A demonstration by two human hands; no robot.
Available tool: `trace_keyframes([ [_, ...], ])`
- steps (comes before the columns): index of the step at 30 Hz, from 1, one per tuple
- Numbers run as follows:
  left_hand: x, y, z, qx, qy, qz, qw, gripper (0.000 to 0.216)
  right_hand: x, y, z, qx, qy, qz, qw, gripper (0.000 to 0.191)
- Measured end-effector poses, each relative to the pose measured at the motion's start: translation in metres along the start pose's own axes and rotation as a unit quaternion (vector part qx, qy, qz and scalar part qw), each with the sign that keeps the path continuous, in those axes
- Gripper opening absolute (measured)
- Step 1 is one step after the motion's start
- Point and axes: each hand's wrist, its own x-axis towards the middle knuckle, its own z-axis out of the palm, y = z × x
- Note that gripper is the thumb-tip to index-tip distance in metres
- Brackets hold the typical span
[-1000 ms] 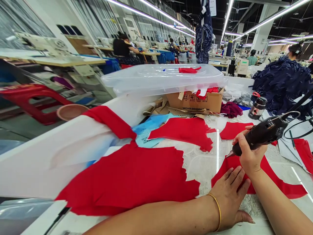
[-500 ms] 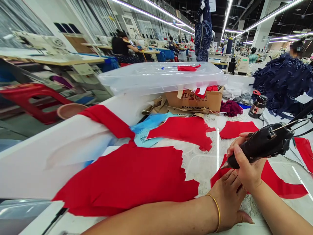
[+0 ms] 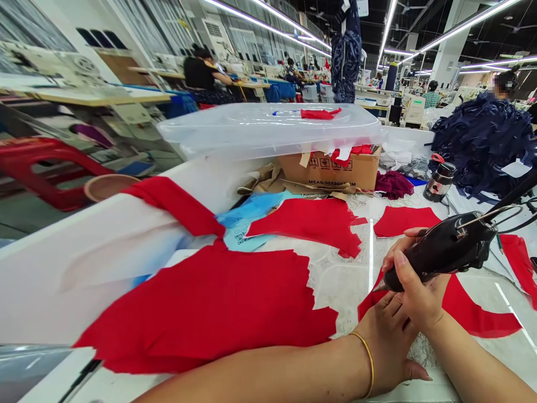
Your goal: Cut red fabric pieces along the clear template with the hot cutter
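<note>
My right hand (image 3: 419,285) is wrapped around a black electric hand tool (image 3: 440,249) with a narrow metal tip and a wire loop at its back end. The tip points down and left at a red fabric piece (image 3: 474,310) with a curved outline. My left hand (image 3: 388,338), with a gold bangle at the wrist, presses flat on that piece just under the tool, thumb spread away. Part of the piece is hidden beneath both hands. Left of them lies a larger red fabric piece (image 3: 218,308) with a jagged right edge.
More red pieces (image 3: 310,221) lie farther back on the white table. Behind them stand a cardboard box (image 3: 331,170) under a clear plastic lid (image 3: 268,131), a dark bottle (image 3: 439,182) and a heap of navy strips (image 3: 482,143). A red stool (image 3: 50,168) is at left.
The whole view has shifted slightly, so things sit a little farther left in the picture. Both hands and the tool keep nearly the same place over the red piece.
</note>
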Motion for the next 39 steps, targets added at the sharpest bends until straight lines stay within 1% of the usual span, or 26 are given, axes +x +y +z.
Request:
trace_keyframes([
  [3,0.001,0.0,0.0,-0.007,0.002,0.01,1.0,0.095,0.003,0.0,-0.002,-0.013,0.008,-0.007,1.0,0.023],
  [6,0.0,0.0,0.0,-0.012,0.0,0.017,1.0,0.089,0.005,0.0,-0.004,-0.033,0.01,-0.002,0.999,0.021],
  [10,-0.001,-0.001,0.0,-0.021,-0.004,0.014,1.0,0.087,0.004,-0.001,-0.003,-0.032,0.003,-0.002,0.999,0.022],
  [14,0.001,0.0,0.003,-0.032,-0.007,0.004,0.999,0.088,0.001,-0.001,0.0,-0.021,-0.009,0.005,1.0,0.022],
  [18,0.004,0.002,0.007,-0.048,-0.011,-0.022,0.999,0.09,-0.004,0.0,0.003,-0.021,-0.008,0.009,1.0,0.023],
  [21,0.002,0.003,0.005,-0.06,-0.01,-0.031,0.998,0.091,-0.007,0.0,0.004,-0.012,-0.013,0.015,1.0,0.024],
  [25,-0.003,0.002,-0.009,-0.057,-0.018,-0.008,0.998,0.087,-0.007,0.0,0.004,-0.017,-0.013,0.014,1.0,0.024],
  [28,-0.002,0.002,-0.016,-0.037,-0.032,0.012,0.999,0.082,-0.006,0.001,0.001,-0.032,-0.015,0.014,0.999,0.024],
  [32,0.002,0.002,-0.014,-0.018,-0.022,0.022,0.999,0.081,-0.004,0.002,-0.002,-0.059,-0.017,0.006,0.998,0.023],
  [37,-0.004,0.0,-0.015,-0.038,-0.006,0.022,0.999,0.076,-0.002,0.001,-0.005,-0.079,-0.013,0.002,0.997,0.021],
  [39,-0.005,-0.001,-0.013,-0.041,0.003,0.027,0.999,0.077,-0.001,0.002,-0.006,-0.086,-0.014,0.004,0.996,0.022],
])
